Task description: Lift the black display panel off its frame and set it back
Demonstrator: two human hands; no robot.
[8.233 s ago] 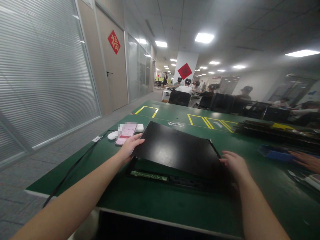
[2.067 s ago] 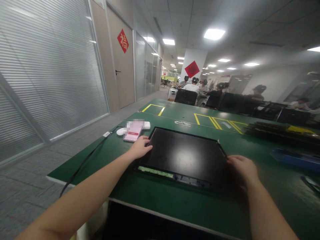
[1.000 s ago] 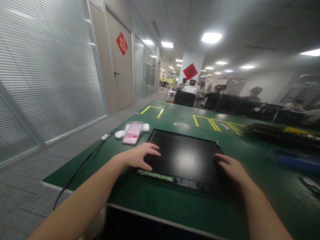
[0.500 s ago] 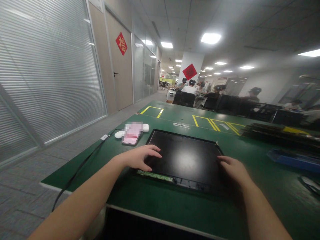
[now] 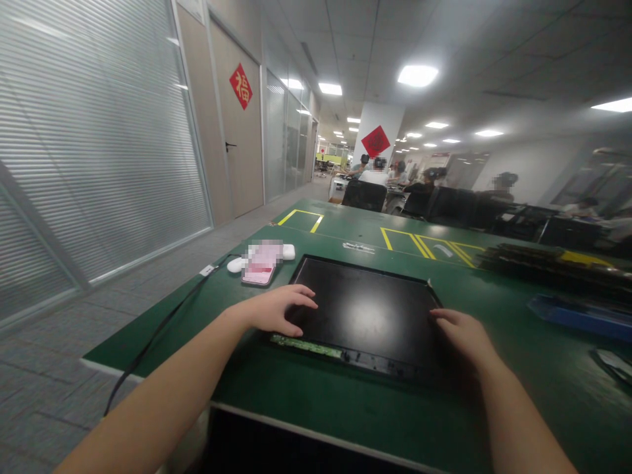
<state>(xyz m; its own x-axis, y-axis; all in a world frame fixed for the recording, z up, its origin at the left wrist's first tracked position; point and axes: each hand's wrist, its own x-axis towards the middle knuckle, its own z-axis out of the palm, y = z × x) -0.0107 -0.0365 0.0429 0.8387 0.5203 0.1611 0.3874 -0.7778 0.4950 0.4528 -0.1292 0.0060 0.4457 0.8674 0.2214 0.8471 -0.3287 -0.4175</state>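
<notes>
A black flat display panel (image 5: 368, 309) lies flat on the green table (image 5: 316, 408), with a thin green circuit strip (image 5: 306, 345) along its near edge. My left hand (image 5: 276, 309) rests on the panel's near left corner, fingers spread flat. On the panel's right edge lies my right hand (image 5: 461, 336), its fingers stretched out. Neither hand holds anything.
A pink-cased phone (image 5: 259, 266) and a small white device (image 5: 236, 264) with a black cable lie left of the panel. A stack of dark panels (image 5: 548, 263) and a blue tray (image 5: 577, 313) sit at the right. Seated people work at the back. Yellow tape boxes mark the table.
The panel, first tilted up in both hands, has been laid flat. My hands moved from its side edges onto its top surface and have stayed almost still for the last second.
</notes>
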